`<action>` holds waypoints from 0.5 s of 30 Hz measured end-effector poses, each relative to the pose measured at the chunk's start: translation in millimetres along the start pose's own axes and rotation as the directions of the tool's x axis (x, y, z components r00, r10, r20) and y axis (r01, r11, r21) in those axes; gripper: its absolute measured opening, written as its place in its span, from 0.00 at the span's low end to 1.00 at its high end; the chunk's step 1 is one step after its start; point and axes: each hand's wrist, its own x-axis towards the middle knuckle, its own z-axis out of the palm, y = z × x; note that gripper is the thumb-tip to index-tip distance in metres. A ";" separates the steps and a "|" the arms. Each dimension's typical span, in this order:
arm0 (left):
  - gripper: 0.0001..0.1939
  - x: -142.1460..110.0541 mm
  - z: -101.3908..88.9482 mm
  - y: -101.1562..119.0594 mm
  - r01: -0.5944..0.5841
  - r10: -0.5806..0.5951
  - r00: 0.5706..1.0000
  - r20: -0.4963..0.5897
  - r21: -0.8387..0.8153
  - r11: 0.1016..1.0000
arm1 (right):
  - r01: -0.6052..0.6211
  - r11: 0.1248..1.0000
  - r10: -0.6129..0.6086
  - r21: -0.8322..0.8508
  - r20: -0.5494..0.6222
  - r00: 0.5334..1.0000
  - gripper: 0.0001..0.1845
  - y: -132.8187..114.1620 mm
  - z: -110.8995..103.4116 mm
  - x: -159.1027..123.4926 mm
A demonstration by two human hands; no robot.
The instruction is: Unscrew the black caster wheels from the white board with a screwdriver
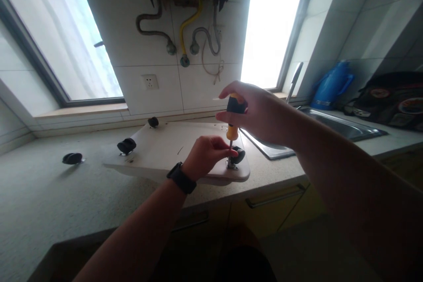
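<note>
My right hand (251, 110) grips the yellow and black handle of a screwdriver (232, 131), which stands upright with its shaft down. My left hand (208, 154), with a black watch on the wrist, pinches at the lower end of the shaft; whether a screw sits between the fingertips is hidden. Just beside those fingertips is a black caster wheel (239, 155) with a metal plate on the near right corner of a white board (172, 141). Two more casters, one at the left (126, 145) and one at the back (153, 121), stand on the board.
A loose caster (72, 158) lies on the speckled countertop (39, 194) left of the board. To the right are a metal sink (350, 128), a blue thermos jug (333, 86) and a dark bag (390, 101). Pipes (183, 31) hang on the wall behind.
</note>
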 end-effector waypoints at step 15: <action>0.11 -3.1 -8.3 -7.7 -0.064 0.070 0.992 0.109 -0.057 0.996 | 0.023 0.980 -0.040 0.196 0.081 0.996 0.32 -0.9 -7.0 -1.4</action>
